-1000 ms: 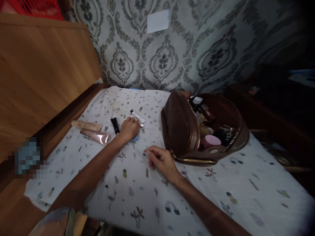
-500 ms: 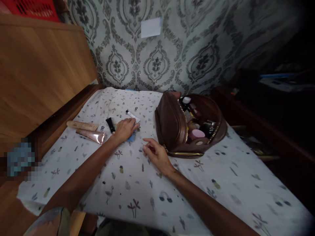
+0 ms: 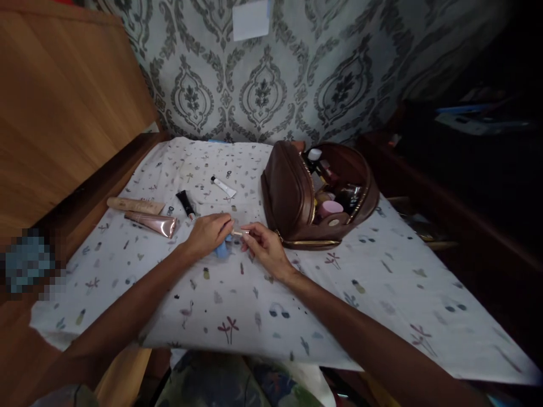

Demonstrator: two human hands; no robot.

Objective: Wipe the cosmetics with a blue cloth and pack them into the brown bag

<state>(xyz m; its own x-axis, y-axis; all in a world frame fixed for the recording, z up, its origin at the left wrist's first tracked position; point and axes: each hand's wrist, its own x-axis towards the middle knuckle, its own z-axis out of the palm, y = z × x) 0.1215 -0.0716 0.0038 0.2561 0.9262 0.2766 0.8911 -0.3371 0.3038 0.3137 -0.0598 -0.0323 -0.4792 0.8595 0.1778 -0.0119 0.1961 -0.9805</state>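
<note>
My left hand (image 3: 208, 235) and my right hand (image 3: 268, 249) meet low over the cloth. Between their closed fingertips stretches a slim pale stick-like item (image 3: 240, 232), one end in each hand; its exact kind is too small to make out. A blue piece (image 3: 222, 249) in what looks like clear wrapping shows under my left fingers. Just left of that hand lies a black squeeze tube (image 3: 185, 203). Beyond the hands is a white tube with a black cap (image 3: 223, 186). A shiny rose-gold tube (image 3: 151, 223) and a beige tube (image 3: 134, 205) lie farther left.
To the right of my hands stands an open brown toiletry bag (image 3: 288, 192), holding a pink-lidded jar (image 3: 331, 209), a white-capped bottle (image 3: 314, 154) and other cosmetics. Patterned cloth (image 3: 382, 316) covers the table. A wooden panel (image 3: 63, 85) rises at left, a patterned wall behind.
My right hand has come up to my left, and both now grip the slim pale item. My left hand has drawn away from the white tube. The view has tilted down slightly.
</note>
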